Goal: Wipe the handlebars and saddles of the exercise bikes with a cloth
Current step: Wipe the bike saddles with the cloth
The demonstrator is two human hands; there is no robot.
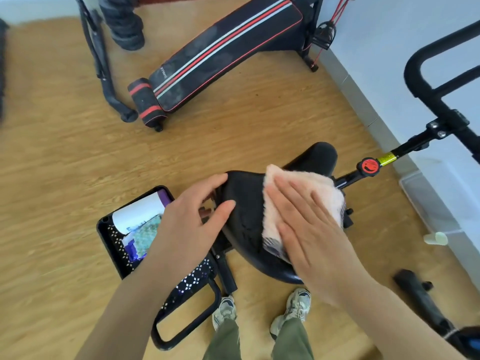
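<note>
Two bare arms reach in over a wooden floor [65,165], the person standing and looking down. Biggest item: a black sit-up bench [223,48] with red and white stripes, lying at the far side of the room near the wall. Black handlebars [426,81] of the exercise bike rise at the right edge, on a stem that runs down toward the seat post.

The black saddle [244,203] sits centre frame, nose pointing away from the person. A black mesh basket [104,237] stands on the floor just left of the saddle, with a white sheet and some blue-green stuff inside; contents not readable.

The left grip [192,222] holds the saddle's left edge, fingers curled over the rim, thumb on the top surface. The right grip [311,229] is flat, fingers straight and spread, pressing a pale pink fluffy cloth [298,180] onto the saddle's right side. The cloth covers roughly the right half of the saddle top and hangs over its right edge.

Two light sneakers [224,310] show below the saddle, under green trousers. A red knob [367,166] sits on the stem right of the saddle. A small whitish cup-like thing [436,239] lies on the floor by the wall.
</note>
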